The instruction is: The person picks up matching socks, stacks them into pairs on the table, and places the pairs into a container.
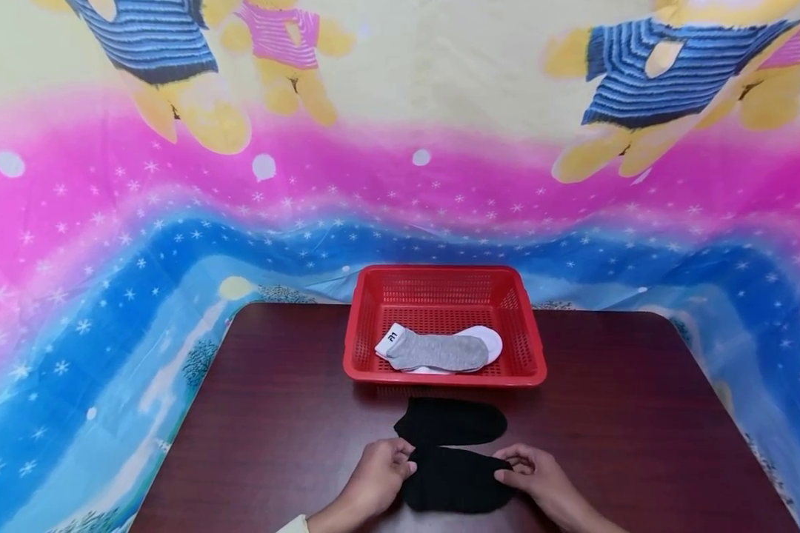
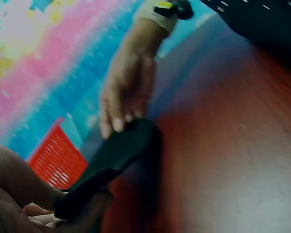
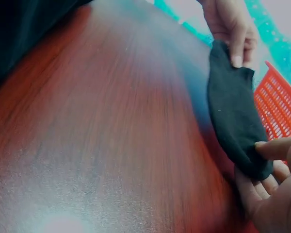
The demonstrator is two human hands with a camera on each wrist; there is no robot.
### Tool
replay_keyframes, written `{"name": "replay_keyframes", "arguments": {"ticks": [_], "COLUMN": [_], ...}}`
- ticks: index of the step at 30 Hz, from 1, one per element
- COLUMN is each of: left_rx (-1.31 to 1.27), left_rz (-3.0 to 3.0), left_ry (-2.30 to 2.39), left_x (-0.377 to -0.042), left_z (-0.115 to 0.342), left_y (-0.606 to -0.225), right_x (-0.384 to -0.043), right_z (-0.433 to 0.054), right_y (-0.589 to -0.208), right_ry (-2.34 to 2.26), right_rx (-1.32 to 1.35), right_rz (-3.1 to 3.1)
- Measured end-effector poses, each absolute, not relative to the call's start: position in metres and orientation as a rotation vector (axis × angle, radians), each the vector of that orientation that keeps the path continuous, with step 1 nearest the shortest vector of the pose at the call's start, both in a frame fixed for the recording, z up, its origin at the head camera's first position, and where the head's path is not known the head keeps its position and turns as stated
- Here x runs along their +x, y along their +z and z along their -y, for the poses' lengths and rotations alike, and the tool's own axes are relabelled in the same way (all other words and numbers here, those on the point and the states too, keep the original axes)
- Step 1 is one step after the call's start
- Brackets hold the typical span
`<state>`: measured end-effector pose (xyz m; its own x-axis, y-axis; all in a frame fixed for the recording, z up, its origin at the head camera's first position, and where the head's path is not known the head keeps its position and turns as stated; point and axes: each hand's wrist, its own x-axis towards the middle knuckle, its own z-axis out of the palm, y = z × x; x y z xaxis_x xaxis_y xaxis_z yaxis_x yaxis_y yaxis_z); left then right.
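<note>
Both hands hold one black sock (image 1: 460, 481) stretched sideways just above the table. My left hand (image 1: 378, 477) pinches its left end between thumb and fingers. At the other end, my right hand (image 1: 540, 477) pinches the sock's upper right corner; the right wrist view shows the thumb on top and fingers beneath the black sock (image 3: 235, 107). A second black sock (image 1: 450, 420) lies flat on the table, just beyond the held one and in front of the basket.
A red plastic basket (image 1: 445, 379) stands at the table's far edge. Inside it lie a grey sock (image 1: 443, 351) with a white cuff and a white sock (image 1: 492, 340) partly beneath. The dark wooden table (image 1: 267, 414) meets a patterned cloth backdrop (image 1: 400, 185).
</note>
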<state>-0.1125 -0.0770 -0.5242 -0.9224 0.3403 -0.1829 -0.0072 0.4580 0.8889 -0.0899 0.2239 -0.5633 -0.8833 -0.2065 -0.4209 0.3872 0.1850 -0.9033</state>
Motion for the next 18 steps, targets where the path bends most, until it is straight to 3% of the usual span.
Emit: {"name": "replay_keyframes", "arguments": {"ticks": [9,18], "left_rx": [0.223,0.224], "left_rz": [-2.373,-2.366], "left_ry": [1.56,1.549], "left_x": [-0.107,-0.113], "left_z": [0.076,0.081], "left_y": [-0.558,-0.552], "right_x": [-0.092,-0.097], "right_z": [-0.223,-0.23], "right_y": [-0.567,-0.565], "right_ry": [-1.53,-1.641], "right_rx": [0.138,-0.04], "right_rz": [-2.371,-2.247]}}
